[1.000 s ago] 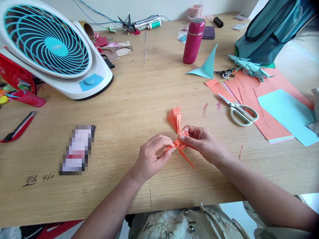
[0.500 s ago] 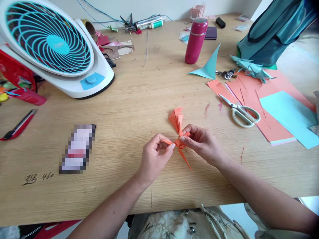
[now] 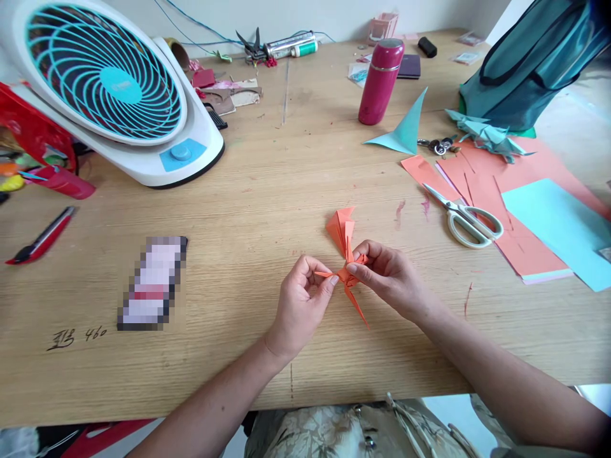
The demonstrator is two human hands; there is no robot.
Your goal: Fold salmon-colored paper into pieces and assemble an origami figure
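Both hands are on an orange origami figure (image 3: 341,230) made of folded paper, held just above the wooden table. It has a fanned, pleated part pointing away from me and a thin pointed strip towards me. My left hand (image 3: 305,302) pinches a narrow point on the figure's left side between thumb and fingers. Opposite it, my right hand (image 3: 389,277) grips the body of the figure, thumb on top and fingers curled behind. Part of the folded middle is hidden by my right fingers.
White-handled scissors (image 3: 470,222) rest on orange sheets (image 3: 529,248) beside a light-blue sheet (image 3: 558,210). Farther back are a teal folded paper (image 3: 403,130), a teal origami figure (image 3: 491,133), keys, a magenta bottle (image 3: 380,83) and a bag. Leftward: a fan (image 3: 191,156), a phone (image 3: 153,283), a red cutter (image 3: 42,235).
The whole view has shifted slightly, so things appear a little farther right. Both hands keep their pinch on the origami figure, and the left-side point now looks flatter.
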